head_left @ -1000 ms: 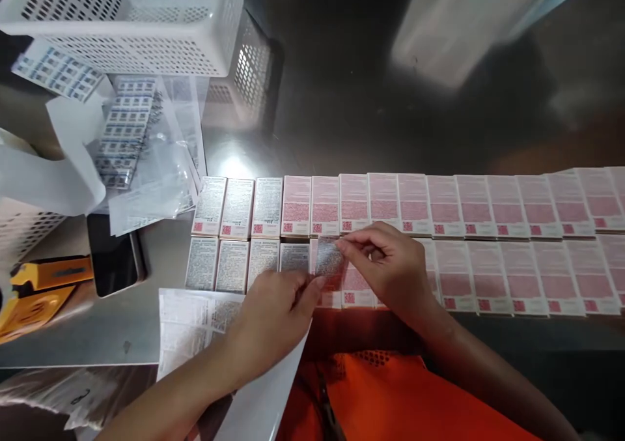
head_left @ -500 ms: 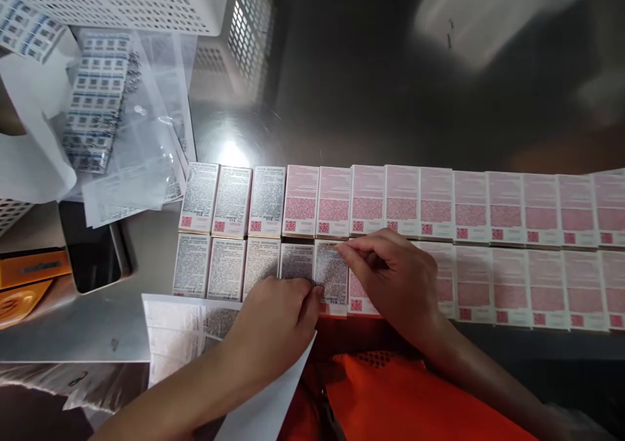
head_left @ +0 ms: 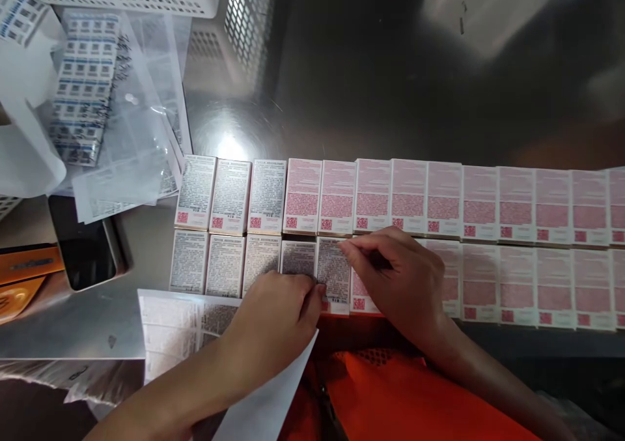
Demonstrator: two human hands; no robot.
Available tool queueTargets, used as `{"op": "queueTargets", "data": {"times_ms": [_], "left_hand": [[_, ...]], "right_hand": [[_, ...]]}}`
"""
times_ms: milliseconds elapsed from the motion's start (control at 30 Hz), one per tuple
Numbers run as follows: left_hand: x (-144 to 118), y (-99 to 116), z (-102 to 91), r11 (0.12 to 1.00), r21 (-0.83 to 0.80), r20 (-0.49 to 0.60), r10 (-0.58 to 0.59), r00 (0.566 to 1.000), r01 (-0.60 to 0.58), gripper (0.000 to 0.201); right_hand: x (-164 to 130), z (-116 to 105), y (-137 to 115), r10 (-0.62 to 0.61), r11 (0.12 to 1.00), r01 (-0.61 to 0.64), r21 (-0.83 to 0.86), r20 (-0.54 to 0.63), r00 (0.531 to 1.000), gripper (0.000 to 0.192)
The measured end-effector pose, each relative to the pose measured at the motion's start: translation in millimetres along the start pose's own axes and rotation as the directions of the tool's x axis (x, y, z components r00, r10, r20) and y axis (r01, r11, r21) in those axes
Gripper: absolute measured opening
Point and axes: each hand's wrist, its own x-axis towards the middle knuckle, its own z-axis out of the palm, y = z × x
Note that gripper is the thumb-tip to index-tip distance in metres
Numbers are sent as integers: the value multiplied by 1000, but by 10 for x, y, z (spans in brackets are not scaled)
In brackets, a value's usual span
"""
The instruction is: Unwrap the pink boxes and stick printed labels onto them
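Label, grey with dense black print (partly see-through), pinched at its edges between left hand and right hand

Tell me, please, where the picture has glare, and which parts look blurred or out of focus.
Head view: a bright glare spot on the steel table above the boxes; a blurred pale reflection at top right; small print on the label between the left hand and right hand is unreadable.
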Motion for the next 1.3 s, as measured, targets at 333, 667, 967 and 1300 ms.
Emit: {"op": "queueTargets", "data": {"times_ms": [333,667,967,1300], "left_hand": [[-8,40,-40,1000,10,20,-7,1000,6,43],[-12,36,-20,1000,19,-3,-6,1000,6,43],[-12,49,-4,998,52,-33,-37,999,39,43],[-91,81,19,999,34,-83,-29,996,32,41]], "right_hand": [[7,17,3,-48,999,48,-2,-63,997,15],[-3,45,-1,-63,998,63,-3,-96,993,14],[-19,35,63,1,1000,-4,-27,-113,994,42],[-5,-11,77,-17,998,19,53,-42,999,35]]}}
